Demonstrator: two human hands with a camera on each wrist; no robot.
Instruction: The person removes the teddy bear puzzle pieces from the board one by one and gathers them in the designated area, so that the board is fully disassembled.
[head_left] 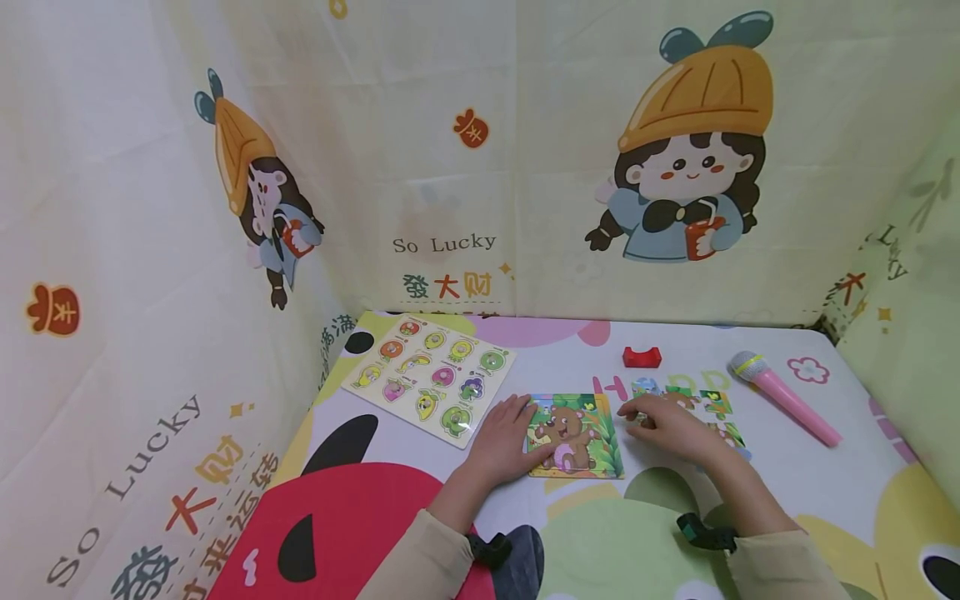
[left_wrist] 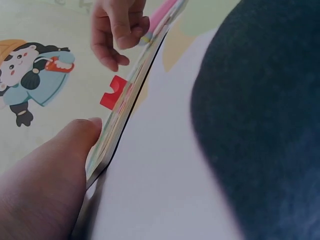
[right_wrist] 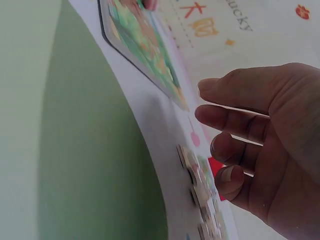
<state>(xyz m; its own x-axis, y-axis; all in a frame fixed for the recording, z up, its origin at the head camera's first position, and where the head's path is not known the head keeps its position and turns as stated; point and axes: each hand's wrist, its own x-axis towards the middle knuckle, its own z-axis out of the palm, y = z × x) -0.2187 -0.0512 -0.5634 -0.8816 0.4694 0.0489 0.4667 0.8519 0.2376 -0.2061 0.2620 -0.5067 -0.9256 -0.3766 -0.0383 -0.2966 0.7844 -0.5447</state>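
A square bear picture board (head_left: 573,437) lies on the table in front of me, its thick edge showing in the left wrist view. My left hand (head_left: 504,442) rests at its left side, the thumb laid over the picture. Just right of the board hovers my right hand (head_left: 671,427), fingers loosely bent with nothing between them, as the right wrist view (right_wrist: 270,145) also shows. Below and beyond it are several small jigsaw pieces (head_left: 717,402) with bear and leaf prints, partly hidden by the hand. In the right wrist view the pieces (right_wrist: 202,192) stand apart from the board.
A fruit picture board (head_left: 427,379) lies at the back left. Behind the jigsaw pieces sits a small red notched block (head_left: 642,357). A pink toy microphone (head_left: 791,400) lies at the right. Printed cloth walls (head_left: 555,283) enclose the table's back and sides.
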